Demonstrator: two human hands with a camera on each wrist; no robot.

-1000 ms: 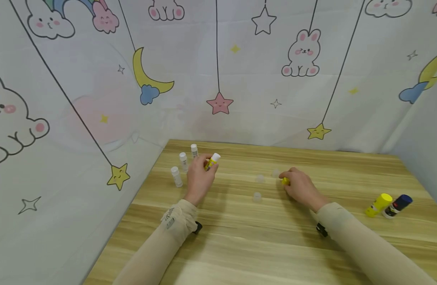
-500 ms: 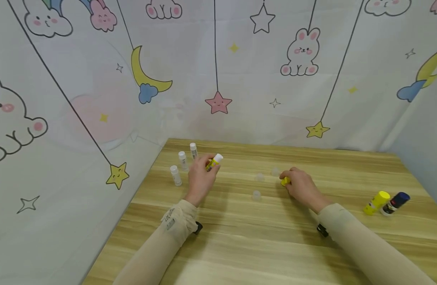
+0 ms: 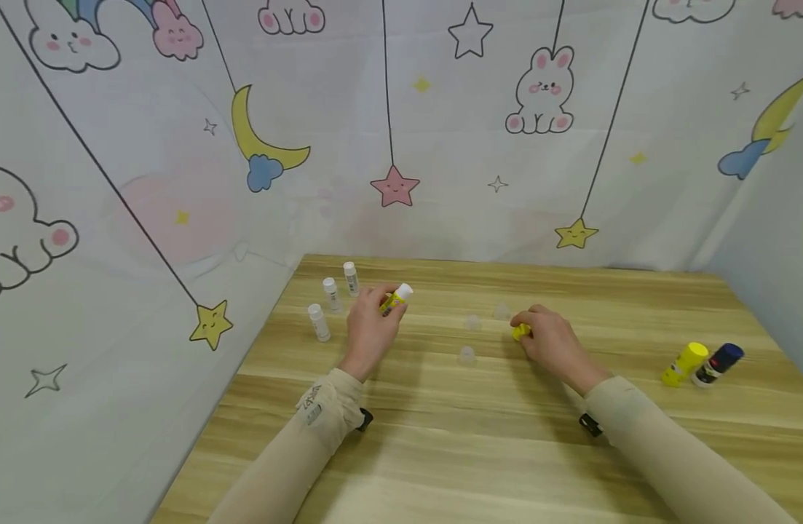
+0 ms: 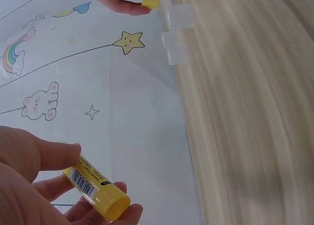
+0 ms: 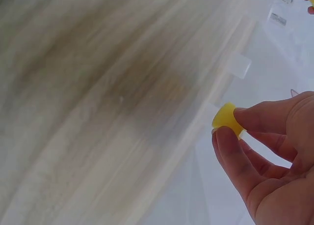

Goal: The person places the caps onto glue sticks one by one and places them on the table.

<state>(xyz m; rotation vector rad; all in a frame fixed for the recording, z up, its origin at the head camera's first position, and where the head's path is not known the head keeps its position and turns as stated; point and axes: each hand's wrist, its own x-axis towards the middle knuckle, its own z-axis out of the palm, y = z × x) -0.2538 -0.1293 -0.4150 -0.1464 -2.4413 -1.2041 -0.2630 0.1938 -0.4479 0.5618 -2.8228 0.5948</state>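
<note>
My left hand (image 3: 370,329) grips an uncapped yellow glue stick (image 4: 92,184) between thumb and fingers, tilted above the table with its white end (image 3: 404,291) up and to the right. A barcode shows on its side in the left wrist view. Farther right, my right hand (image 3: 553,342) pinches a small yellow cap (image 5: 226,118) between thumb and fingertips, low over the wood. Three translucent caps lie between the hands: one nearer me (image 3: 467,354), a second (image 3: 472,322) behind it, and a third (image 3: 502,311) just beyond my right fingertips.
Left of my left hand stand three white glue sticks (image 3: 319,322) in a slanting row. On the right side, a yellow glue stick (image 3: 685,364) stands beside a navy-capped one (image 3: 718,365). A printed cloth (image 3: 440,225) hangs behind the wooden table (image 3: 440,451).
Both hands keep their holds on the glue stick and the yellow cap, almost still. The whole head view has shifted slightly, so the things on the table appear a little farther left and higher.
</note>
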